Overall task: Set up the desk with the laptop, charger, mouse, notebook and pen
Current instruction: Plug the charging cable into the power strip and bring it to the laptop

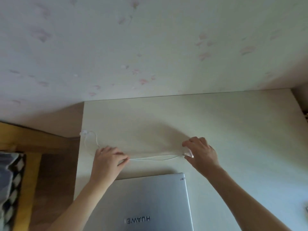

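A closed silver laptop [146, 204] lies on the white desk [233, 130] near its front edge. Behind it a thin white charger cable [155, 158] stretches across the desk between both hands. My left hand [108, 162] pinches the cable at its left part; beyond it the cable loops [90, 140] toward the desk's left edge. My right hand [200, 152] grips the white charger block [188, 153], mostly covered by the fingers. No mouse, notebook or pen shows clearly in this view.
A wall with faint pink flower wallpaper [150, 47] rises straight behind the desk. Left of the desk lie a brown floor [55, 172], a wooden frame [28, 180] and checkered fabric [11, 180]. A blurred object [305, 209] peeks in at the right edge.
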